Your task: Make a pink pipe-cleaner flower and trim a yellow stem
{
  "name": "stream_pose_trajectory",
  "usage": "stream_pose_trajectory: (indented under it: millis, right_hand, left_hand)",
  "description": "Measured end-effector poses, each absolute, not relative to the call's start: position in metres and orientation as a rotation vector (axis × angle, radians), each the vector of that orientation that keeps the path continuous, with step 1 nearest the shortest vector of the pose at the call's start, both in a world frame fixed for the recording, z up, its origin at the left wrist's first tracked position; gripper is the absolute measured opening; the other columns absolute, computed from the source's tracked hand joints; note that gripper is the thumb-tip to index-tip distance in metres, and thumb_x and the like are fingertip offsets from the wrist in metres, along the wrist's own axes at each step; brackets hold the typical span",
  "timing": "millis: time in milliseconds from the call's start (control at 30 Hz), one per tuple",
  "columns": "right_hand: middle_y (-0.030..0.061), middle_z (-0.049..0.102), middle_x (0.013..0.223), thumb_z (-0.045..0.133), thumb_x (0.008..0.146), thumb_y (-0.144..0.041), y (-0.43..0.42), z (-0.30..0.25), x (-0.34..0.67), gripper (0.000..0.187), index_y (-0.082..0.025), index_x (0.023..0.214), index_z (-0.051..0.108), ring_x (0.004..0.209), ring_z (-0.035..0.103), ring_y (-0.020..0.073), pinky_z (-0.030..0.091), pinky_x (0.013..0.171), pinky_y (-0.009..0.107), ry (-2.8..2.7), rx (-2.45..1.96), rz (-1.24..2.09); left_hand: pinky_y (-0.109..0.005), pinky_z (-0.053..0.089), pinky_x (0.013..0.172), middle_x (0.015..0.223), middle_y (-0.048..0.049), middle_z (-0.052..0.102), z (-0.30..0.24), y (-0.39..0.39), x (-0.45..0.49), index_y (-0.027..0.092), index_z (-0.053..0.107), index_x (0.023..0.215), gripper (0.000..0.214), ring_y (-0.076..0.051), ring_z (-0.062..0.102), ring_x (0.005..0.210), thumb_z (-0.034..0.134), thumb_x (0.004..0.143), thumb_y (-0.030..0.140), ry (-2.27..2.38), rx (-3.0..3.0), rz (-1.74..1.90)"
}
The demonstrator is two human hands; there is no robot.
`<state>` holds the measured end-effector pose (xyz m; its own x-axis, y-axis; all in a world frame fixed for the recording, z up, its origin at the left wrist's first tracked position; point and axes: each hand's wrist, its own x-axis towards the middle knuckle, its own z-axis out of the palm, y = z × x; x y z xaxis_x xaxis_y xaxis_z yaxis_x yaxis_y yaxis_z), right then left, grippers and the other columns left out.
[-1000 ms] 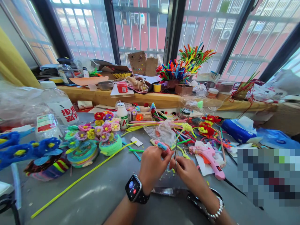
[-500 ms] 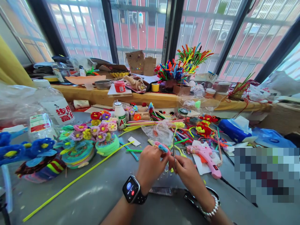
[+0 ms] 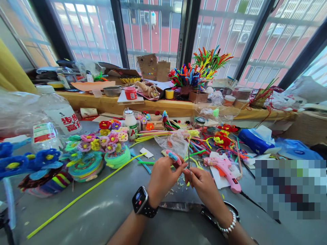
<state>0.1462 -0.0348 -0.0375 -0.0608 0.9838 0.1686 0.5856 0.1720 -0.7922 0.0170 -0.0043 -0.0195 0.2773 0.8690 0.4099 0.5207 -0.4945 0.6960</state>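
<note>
Around the left side of the counter (image 3: 102, 219), three handmade pots bear fuzzy flowers: a striped pot (image 3: 52, 185) with blue flowers (image 3: 47, 157), a teal pot (image 3: 85, 169) with mixed flowers (image 3: 85, 145), and, just beside it, a green pot (image 3: 118, 158) with pink and purple blooms (image 3: 112, 141). Behind stands a white bottle (image 3: 131, 125); on the sill (image 3: 104, 102), a dark pot (image 3: 186, 90) is crammed with pipe cleaners (image 3: 187, 76). Above the counter, the left hand (image 3: 163, 178) keeps its grip closed on a pink-and-blue fuzzy piece (image 3: 172, 156), and the right hand (image 3: 204, 183) grips scissors (image 3: 188, 157), blades pointing up, right beside the left fingertips. Compared with half a second ago, the left hand and the fuzzy piece sit slightly higher and farther left, and more pale clippings (image 3: 181, 186) show beneath.
</note>
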Motion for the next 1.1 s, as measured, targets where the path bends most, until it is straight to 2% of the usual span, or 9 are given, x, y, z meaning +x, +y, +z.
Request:
stream_pose_trajectory:
  millis: [167,300,500,667,933,1100]
  right_hand:
    - [-0.0031,0.045,0.045,0.033,0.08,-0.048,-0.035,-0.04,0.146,0.047,-0.016,0.049,0.052,0.046,0.044,0.0099,0.029,0.046,0.019,-1.786,-1.501,0.681]
    - [-0.0027,0.045,0.045,0.033,0.079,-0.048,-0.034,-0.041,0.145,0.049,-0.016,0.048,0.051,0.046,0.044,0.01,0.029,0.046,0.02,-1.827,-1.504,0.665]
    - [-0.0016,0.045,0.047,0.026,0.078,-0.054,-0.034,-0.044,0.142,0.054,-0.015,0.052,0.052,0.047,0.044,0.0105,0.03,0.044,0.02,-1.831,-1.417,0.772]
    - [-0.0011,0.045,0.048,0.026,0.076,-0.057,-0.033,-0.047,0.143,0.054,-0.015,0.053,0.052,0.048,0.044,0.011,0.032,0.045,0.02,-1.837,-1.382,0.805]
    - [-0.0004,0.048,0.049,0.029,0.081,-0.042,-0.034,-0.048,0.141,0.044,-0.014,0.055,0.053,0.049,0.046,0.0111,0.032,0.047,0.021,-1.84,-1.433,0.794]
    - [-0.0006,0.05,0.05,0.03,0.081,-0.038,-0.035,-0.045,0.14,0.041,-0.015,0.055,0.052,0.049,0.046,0.0109,0.032,0.047,0.021,-1.843,-1.449,0.789]
  left_hand:
    - [-0.024,0.046,0.058,0.066,-0.0031,0.063,-0.017,0.001,0.014,0.014,0.055,0.076,0.019,-0.014,0.058,0.062,0.051,0.07,0.031,1.029,1.694,1.041]
    - [-0.025,0.047,0.059,0.065,-0.0029,0.062,-0.016,0.002,0.012,0.014,0.054,0.074,0.016,-0.014,0.059,0.062,0.051,0.071,0.029,1.013,1.648,1.039]
    - [-0.025,0.044,0.063,0.071,-0.002,0.063,-0.013,-0.002,0.014,0.016,0.054,0.067,0.009,-0.013,0.057,0.065,0.05,0.071,0.024,1.147,1.929,1.129]
    - [-0.024,0.043,0.064,0.072,-0.001,0.063,-0.017,-0.002,0.013,0.017,0.054,0.067,0.012,-0.012,0.057,0.067,0.047,0.074,0.023,1.176,2.144,1.165]
    - [-0.032,0.039,0.061,0.067,-0.0035,0.06,-0.021,-0.004,0.012,0.017,0.056,0.075,0.013,-0.019,0.053,0.066,0.043,0.076,0.016,1.416,2.905,1.048]
    - [-0.031,0.037,0.061,0.067,-0.0036,0.057,-0.018,-0.005,0.011,0.015,0.054,0.074,0.015,-0.018,0.052,0.065,0.04,0.078,0.014,1.436,3.055,0.943]
